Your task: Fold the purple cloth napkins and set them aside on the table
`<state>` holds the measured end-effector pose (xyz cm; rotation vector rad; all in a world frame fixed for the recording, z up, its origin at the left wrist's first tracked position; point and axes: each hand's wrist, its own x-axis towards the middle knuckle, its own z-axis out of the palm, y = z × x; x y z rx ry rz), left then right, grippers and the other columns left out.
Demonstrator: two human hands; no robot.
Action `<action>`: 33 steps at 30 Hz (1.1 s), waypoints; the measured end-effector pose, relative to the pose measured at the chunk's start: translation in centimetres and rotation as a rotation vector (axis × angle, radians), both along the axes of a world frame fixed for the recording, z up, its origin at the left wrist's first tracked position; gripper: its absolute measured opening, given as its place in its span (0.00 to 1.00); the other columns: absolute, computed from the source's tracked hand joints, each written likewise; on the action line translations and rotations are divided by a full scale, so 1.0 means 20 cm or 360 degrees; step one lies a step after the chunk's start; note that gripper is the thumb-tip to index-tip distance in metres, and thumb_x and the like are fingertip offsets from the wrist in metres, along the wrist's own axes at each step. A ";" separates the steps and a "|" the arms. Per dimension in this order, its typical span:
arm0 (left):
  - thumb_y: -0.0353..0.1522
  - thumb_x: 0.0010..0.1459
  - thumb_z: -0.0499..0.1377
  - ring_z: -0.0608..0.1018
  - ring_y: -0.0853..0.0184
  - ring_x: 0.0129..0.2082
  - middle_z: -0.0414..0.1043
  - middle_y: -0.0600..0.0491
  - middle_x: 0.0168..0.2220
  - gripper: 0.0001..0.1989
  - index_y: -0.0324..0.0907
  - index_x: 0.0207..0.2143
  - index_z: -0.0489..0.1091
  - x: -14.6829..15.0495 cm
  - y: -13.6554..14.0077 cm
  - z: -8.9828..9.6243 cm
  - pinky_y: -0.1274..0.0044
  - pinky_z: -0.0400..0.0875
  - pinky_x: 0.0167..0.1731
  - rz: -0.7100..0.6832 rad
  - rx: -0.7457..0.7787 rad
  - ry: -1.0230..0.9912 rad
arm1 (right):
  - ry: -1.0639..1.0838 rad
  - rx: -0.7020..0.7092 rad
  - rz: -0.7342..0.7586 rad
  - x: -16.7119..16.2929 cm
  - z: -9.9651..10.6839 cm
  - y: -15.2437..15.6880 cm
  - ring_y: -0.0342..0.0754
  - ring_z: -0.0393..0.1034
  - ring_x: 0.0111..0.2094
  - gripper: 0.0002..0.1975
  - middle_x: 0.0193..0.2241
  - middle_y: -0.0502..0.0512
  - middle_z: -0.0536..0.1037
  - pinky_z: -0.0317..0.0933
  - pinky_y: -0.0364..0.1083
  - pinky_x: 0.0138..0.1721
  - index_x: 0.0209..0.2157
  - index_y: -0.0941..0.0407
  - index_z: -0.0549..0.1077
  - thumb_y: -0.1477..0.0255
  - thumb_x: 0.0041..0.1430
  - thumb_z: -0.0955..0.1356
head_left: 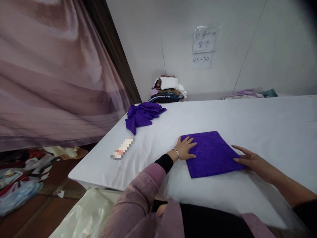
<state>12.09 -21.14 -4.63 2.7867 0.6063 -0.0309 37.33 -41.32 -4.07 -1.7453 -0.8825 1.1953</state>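
The left hand (185, 149) lies spread on the purple cloth (211, 155); the right hand (250, 160) seemingly pinches its right corner.

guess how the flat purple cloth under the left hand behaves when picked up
The flat purple cloth would probably droop, as the similarly coloured crumpled cloth slumps in soft folds. It looks thin, so likely light for its size. Lying flat on the white table, it seems unlikely to roll.

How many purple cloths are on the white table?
2 that show: a flat purple cloth with the left hand on it, and a crumpled purple cloth near the far left corner of the white table. Folds may hide more.
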 end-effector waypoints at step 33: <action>0.37 0.55 0.55 0.65 0.60 0.55 0.66 0.49 0.55 0.26 0.44 0.57 0.59 -0.21 -0.46 -0.03 0.63 0.52 0.56 -0.0167 -0.0020 -0.0356 | 0.0342 0.0144 0.0345 -0.48 -0.05 -0.14 0.44 0.66 0.27 0.24 0.26 0.49 0.74 0.62 0.46 0.32 0.46 0.53 0.72 0.67 0.43 0.70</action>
